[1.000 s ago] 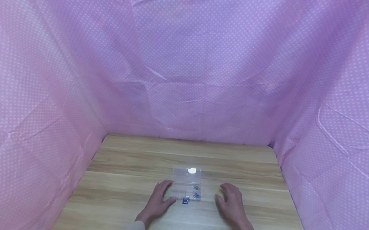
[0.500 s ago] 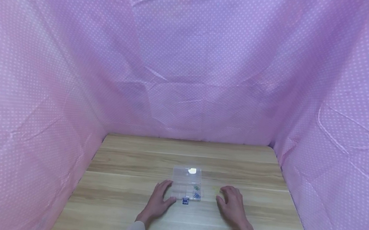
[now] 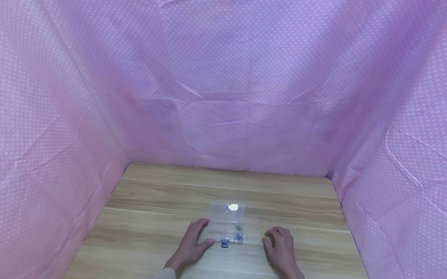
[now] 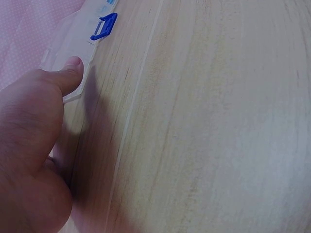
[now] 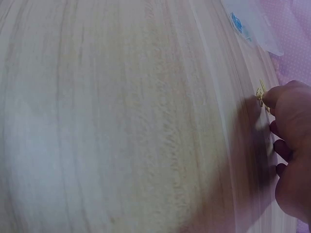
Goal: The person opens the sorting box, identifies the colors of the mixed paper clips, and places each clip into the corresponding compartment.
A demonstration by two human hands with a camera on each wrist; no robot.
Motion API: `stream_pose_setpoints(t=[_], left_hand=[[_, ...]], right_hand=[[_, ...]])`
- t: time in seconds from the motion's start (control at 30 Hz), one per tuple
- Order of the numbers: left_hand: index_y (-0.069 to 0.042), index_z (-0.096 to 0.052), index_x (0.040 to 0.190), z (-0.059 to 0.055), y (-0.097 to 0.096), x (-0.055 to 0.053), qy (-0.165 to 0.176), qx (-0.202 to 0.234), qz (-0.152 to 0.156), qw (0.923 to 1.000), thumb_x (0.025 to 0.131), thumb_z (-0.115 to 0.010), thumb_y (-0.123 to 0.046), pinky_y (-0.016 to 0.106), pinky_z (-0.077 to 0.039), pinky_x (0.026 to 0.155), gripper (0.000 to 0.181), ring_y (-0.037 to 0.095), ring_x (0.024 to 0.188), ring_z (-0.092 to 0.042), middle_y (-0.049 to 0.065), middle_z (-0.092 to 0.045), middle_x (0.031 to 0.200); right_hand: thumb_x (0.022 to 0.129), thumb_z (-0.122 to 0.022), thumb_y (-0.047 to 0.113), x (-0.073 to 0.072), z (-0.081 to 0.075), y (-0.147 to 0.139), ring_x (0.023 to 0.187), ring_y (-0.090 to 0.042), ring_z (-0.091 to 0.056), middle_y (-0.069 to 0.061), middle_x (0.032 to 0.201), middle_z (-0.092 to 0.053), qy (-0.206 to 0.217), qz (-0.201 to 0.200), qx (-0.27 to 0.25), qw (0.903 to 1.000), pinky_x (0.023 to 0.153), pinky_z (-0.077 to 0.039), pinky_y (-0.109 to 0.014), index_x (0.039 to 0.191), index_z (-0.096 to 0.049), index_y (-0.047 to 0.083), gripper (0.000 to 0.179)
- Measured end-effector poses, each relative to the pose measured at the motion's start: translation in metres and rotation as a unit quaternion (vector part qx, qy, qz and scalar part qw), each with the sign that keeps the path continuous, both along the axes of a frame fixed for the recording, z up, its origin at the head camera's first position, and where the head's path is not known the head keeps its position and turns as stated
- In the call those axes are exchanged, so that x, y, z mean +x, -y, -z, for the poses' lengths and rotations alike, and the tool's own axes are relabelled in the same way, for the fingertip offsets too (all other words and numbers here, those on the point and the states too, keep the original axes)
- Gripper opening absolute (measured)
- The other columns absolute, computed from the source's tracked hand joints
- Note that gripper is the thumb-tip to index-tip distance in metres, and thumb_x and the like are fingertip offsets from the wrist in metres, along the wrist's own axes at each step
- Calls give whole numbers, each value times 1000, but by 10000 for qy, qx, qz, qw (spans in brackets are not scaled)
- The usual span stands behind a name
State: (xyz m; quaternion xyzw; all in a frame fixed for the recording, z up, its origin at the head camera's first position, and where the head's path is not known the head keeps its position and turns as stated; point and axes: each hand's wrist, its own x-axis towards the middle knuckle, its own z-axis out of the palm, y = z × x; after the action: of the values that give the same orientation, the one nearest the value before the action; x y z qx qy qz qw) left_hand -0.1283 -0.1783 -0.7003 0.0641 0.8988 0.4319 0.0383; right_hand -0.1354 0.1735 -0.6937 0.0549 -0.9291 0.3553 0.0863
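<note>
A clear plastic compartment box (image 3: 219,230) lies on the table with its lid (image 3: 222,211) raised at the far side and a blue latch (image 3: 224,244) at its front. Green paper clips (image 3: 238,227) and blue paper clips (image 3: 239,237) sit in its right compartments. My left hand (image 3: 191,244) holds the box's left end, thumb on the front corner and fingers at the far corner. Right of the box, my right hand (image 3: 282,249) pinches yellow paper clips (image 5: 260,95) between thumb and fingers, low at the tabletop. Its fingertips are partly hidden in the right wrist view.
The wood-grain table (image 3: 153,195) stretches around the box and both hands. Pink dotted cloth (image 3: 224,130) hangs behind the table and along both sides.
My right hand's fingers have curled inward, closing on the yellow paper clips. The left hand and the box have stayed in place.
</note>
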Motion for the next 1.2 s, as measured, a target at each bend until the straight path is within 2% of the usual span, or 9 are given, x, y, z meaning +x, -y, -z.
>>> stream_pose_setpoints(t=[0.27, 0.63, 0.93, 1.2], left_hand=[[-14, -52, 166, -1, 0, 0, 88, 20, -1, 10000, 105, -80, -32, 68, -13, 147, 69, 48, 169, -38, 20, -53, 173], [-18, -52, 166, 0, 0, -1, 194, 8, -62, 9998, 105, -81, -34, 66, -13, 147, 70, 45, 170, -37, 17, -51, 175], [-18, -52, 166, 0, 0, -2, 178, -59, -40, 9998, 104, -82, -33, 66, -15, 147, 70, 46, 170, -37, 16, -52, 175], [-18, -52, 166, 0, 0, -1, 253, 27, -65, 9997, 105, -81, -35, 69, -14, 146, 70, 46, 170, -36, 17, -51, 176]], right_hand=[[92, -91, 8, -1, 5, 0, 117, -37, -66, -14, 115, -75, -133, -10, 52, 9999, 115, -52, -66, 108, -82, 4, 18], [93, -89, 7, -1, 5, 0, 116, -33, -64, -12, 116, -74, -40, -45, 107, 9999, 113, -51, -63, 107, -83, 6, 15], [89, -90, 2, 0, 5, 3, 108, -30, -64, -7, 108, -74, -381, -1, 91, 9992, 105, -51, -60, 98, -84, 7, 12], [94, -86, 3, -2, 5, 2, 110, -33, -65, -10, 108, -74, -168, 52, 112, 9998, 110, -52, -63, 99, -83, 6, 7]])
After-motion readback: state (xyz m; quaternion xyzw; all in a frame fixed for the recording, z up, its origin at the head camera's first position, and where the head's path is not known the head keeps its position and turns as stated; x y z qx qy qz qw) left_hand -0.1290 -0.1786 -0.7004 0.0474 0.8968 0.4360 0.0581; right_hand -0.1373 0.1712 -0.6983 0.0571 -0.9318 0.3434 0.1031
